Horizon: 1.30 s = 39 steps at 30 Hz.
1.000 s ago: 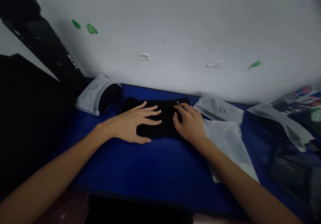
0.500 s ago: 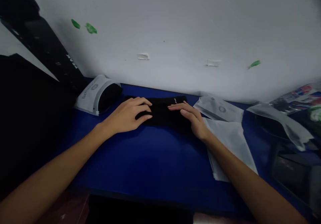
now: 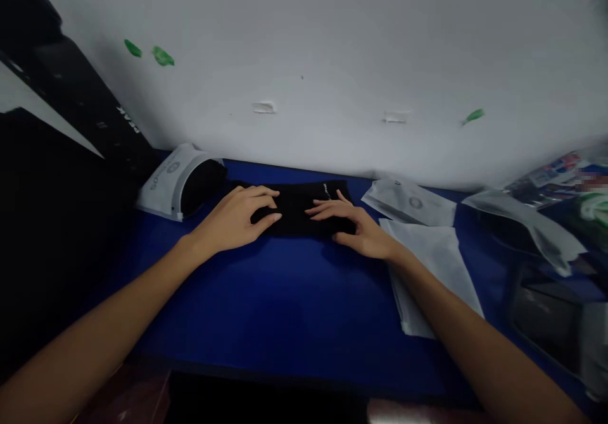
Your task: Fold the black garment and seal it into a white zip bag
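Observation:
A folded black cloth [image 3: 294, 212] with small white lettering near its right end lies flat on the blue table [image 3: 285, 297]. My left hand [image 3: 242, 216] rests on its left part, fingers apart and slightly bent. On the right part lies my right hand [image 3: 354, 221], its fingers spread and the thumb apart. Neither hand grips the cloth. Left of them is a frosted zip bag [image 3: 164, 180] with black material [image 3: 204, 185] in its opening. Beside my right forearm lie two more frosted bags, one folded [image 3: 413, 202] and one flat [image 3: 434, 256].
A white wall with green marks rises behind the table. At the left stands a large black object [image 3: 47, 240] beside a black strap-like piece [image 3: 85, 95]. Farther right are another frosted bag [image 3: 527, 218], a dark packet [image 3: 546, 316] and colourful packaging [image 3: 551, 174].
My right hand has shifted slightly left on the cloth, and its thumb has moved down toward the near edge. The cloth's right part looks flatter. The whole view has moved slightly.

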Each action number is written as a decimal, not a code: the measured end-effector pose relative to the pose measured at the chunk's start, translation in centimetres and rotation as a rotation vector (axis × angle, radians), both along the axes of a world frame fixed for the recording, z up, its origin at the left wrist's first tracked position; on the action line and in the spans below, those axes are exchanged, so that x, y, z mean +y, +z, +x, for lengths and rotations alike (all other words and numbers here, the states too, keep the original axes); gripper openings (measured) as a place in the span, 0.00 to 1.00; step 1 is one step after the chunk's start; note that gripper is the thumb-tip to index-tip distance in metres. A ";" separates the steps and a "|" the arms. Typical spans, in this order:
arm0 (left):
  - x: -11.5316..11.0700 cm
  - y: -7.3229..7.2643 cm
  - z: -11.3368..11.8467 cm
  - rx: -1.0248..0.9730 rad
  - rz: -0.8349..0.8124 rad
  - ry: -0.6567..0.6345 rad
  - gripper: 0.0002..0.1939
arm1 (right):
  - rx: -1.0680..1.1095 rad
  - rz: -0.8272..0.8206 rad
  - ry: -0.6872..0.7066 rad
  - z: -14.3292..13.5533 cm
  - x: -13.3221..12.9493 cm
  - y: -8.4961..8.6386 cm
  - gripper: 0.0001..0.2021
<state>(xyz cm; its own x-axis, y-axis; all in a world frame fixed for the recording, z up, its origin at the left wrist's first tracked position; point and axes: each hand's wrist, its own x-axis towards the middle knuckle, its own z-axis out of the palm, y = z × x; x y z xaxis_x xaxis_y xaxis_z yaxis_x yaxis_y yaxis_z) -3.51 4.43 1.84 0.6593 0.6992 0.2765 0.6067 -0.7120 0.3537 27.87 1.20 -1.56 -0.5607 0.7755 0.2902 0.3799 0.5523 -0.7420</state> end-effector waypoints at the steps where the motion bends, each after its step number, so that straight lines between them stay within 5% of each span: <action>1: 0.0 0.0 0.0 0.006 -0.007 0.008 0.13 | 0.033 -0.019 -0.007 0.0 0.1 0.1 0.21; 7: 0.1 -0.2 -0.1 0.022 0.000 0.015 0.14 | 0.210 -0.248 -0.041 0.3 0.2 1.0 0.24; 11: 0.2 -0.4 0.0 0.027 0.004 0.005 0.15 | 0.397 -0.318 -0.144 0.9 0.8 0.1 0.24; 14: 0.2 -0.4 -0.1 0.029 0.007 -0.004 0.15 | 0.446 -0.222 -0.261 0.8 1.1 -0.9 0.18; 17: 0.0 -0.4 -0.1 0.027 0.002 -0.005 0.15 | 0.255 0.038 -0.375 -0.3 0.7 -1.1 0.17; 22: -0.1 -0.3 -0.1 0.021 -0.024 -0.002 0.15 | -0.240 0.498 -0.510 -2.6 -1.0 -0.6 0.32; 26: -0.2 -0.4 0.1 0.020 -0.017 -0.020 0.16 | -0.409 0.416 -0.440 -2.7 -1.2 -0.8 0.40; 30: -0.2 -0.5 0.1 0.028 -0.015 -0.015 0.16 | -0.362 0.320 -0.404 -2.0 -0.7 -1.5 0.33; 39: -0.3 -0.4 0.2 0.033 -0.020 -0.027 0.17 | -0.245 0.386 -0.466 -2.2 -0.6 -1.4 0.21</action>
<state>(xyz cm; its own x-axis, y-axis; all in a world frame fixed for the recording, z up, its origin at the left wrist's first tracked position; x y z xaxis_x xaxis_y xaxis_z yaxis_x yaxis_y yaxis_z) -3.35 4.15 1.48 0.6867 0.6861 0.2401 0.5990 -0.7213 0.3479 25.63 0.57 -2.96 -0.2764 0.8189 0.5031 0.7770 0.4985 -0.3844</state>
